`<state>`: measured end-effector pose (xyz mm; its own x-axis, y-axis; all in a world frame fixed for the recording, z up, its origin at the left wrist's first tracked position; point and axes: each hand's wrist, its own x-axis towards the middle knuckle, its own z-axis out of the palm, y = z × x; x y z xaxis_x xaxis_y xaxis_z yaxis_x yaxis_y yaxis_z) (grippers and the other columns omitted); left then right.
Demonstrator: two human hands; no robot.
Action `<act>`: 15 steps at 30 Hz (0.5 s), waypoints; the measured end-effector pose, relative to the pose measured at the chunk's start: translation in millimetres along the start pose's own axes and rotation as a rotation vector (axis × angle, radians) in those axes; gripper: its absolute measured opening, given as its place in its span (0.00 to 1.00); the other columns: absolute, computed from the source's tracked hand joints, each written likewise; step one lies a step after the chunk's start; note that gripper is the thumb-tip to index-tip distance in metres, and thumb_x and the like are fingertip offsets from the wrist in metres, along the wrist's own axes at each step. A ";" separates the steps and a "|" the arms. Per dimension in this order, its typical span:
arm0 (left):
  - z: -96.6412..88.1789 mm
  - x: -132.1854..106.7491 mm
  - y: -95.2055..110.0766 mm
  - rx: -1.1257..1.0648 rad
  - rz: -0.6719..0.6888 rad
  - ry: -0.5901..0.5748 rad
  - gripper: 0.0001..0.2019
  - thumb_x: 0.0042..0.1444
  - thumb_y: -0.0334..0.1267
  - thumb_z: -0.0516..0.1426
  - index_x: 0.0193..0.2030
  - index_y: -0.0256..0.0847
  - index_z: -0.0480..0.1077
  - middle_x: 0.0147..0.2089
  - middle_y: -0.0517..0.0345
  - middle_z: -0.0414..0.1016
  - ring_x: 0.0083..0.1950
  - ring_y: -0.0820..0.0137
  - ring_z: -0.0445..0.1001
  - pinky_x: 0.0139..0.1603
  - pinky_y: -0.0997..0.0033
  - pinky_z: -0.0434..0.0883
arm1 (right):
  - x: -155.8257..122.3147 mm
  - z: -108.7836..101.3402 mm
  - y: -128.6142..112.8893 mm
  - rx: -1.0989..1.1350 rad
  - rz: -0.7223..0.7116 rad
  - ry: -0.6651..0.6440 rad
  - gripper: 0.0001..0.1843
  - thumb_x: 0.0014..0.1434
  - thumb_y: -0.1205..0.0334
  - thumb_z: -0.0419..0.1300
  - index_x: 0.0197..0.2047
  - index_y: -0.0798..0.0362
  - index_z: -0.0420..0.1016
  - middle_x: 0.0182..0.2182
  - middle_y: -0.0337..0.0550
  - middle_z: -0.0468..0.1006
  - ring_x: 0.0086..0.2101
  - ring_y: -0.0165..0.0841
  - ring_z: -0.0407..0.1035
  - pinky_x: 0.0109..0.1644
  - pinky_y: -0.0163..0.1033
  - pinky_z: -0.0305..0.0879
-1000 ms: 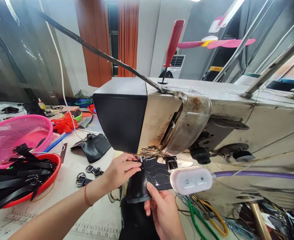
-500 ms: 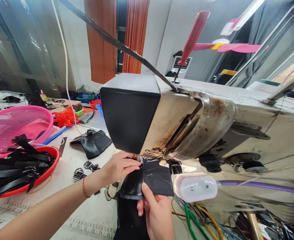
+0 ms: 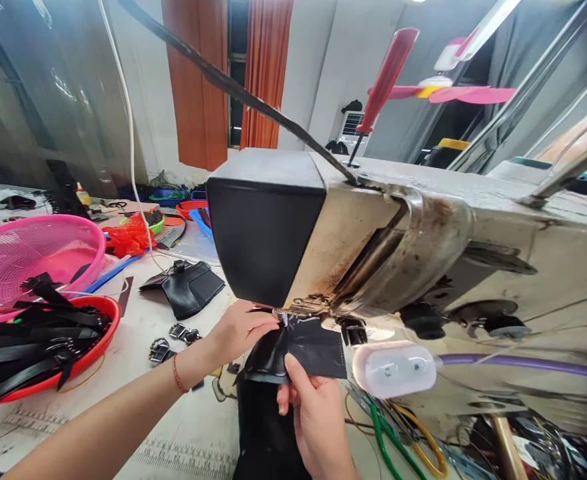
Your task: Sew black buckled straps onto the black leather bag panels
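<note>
A black leather piece (image 3: 317, 350) with a stitched line along its right side lies under the head of a sewing machine (image 3: 398, 247). My right hand (image 3: 318, 420) pinches its near edge, thumb on top and fingers beneath. Close to the needle area, my left hand (image 3: 240, 331) rests on the left part of the leather with its fingers stretched forward; the fingertips are partly hidden by the machine head. More black material hangs below the piece toward me. A white lamp (image 3: 396, 371) glows just right of the leather.
On the left stand a red basket (image 3: 93, 353) of black straps and a pink basket (image 3: 68, 227). A black leather item (image 3: 188, 290) and small buckled pieces (image 3: 160, 351) lie on the table. Green-handled scissors (image 3: 383, 440) lie at lower right.
The leather has moved slightly away from me under the machine, and my right hand has gone forward with it. My left hand stays beside the needle area.
</note>
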<state>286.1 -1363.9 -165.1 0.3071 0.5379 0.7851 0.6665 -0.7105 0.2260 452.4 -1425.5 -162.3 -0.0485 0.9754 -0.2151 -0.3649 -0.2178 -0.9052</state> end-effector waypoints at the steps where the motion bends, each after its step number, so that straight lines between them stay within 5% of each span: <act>1: -1.8 0.6 4.0 0.017 -0.010 0.037 0.07 0.62 0.35 0.57 0.41 0.43 0.78 0.35 0.57 0.81 0.37 0.69 0.76 0.43 0.68 0.74 | 1.1 0.3 -0.5 0.000 -0.007 -0.010 0.27 0.39 0.42 0.72 0.16 0.55 0.68 0.10 0.38 0.66 0.14 0.25 0.57 0.18 0.33 0.56; 4: -12.1 1.0 23.2 -0.004 0.007 0.119 0.07 0.61 0.40 0.58 0.40 0.41 0.76 0.38 0.52 0.78 0.41 0.66 0.75 0.44 0.65 0.73 | 4.9 -0.5 0.2 -0.028 -0.013 -0.016 0.28 0.40 0.40 0.71 0.14 0.56 0.70 0.09 0.38 0.65 0.13 0.24 0.55 0.17 0.32 0.52; 8: -25.3 -6.6 46.3 -0.062 0.083 -0.079 0.23 0.52 0.51 0.64 0.47 0.37 0.70 0.46 0.44 0.73 0.47 0.59 0.71 0.49 0.57 0.72 | 6.2 -2.7 -2.0 -0.004 0.035 -0.013 0.27 0.40 0.42 0.72 0.15 0.57 0.71 0.11 0.38 0.67 0.16 0.24 0.58 0.21 0.32 0.56; 12: -28.5 -13.3 47.8 0.012 0.107 -0.126 0.11 0.56 0.29 0.57 0.47 0.36 0.69 0.43 0.47 0.72 0.45 0.63 0.69 0.47 0.60 0.72 | 2.6 1.6 -14.2 0.173 0.124 -0.007 0.18 0.39 0.51 0.75 0.26 0.56 0.78 0.22 0.37 0.75 0.25 0.27 0.65 0.28 0.31 0.64; 15: -33.2 -9.0 43.5 0.042 0.247 -0.123 0.12 0.58 0.22 0.51 0.46 0.36 0.70 0.39 0.51 0.73 0.40 0.66 0.68 0.43 0.65 0.70 | 1.9 7.7 -21.9 0.242 0.222 0.000 0.17 0.36 0.57 0.77 0.28 0.57 0.79 0.26 0.38 0.77 0.27 0.27 0.66 0.27 0.30 0.63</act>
<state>289.7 -1414.7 -143.1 0.5425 0.4039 0.7366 0.5880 -0.8088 0.0104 453.2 -1418.7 -140.1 -0.1518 0.9051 -0.3971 -0.5557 -0.4104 -0.7230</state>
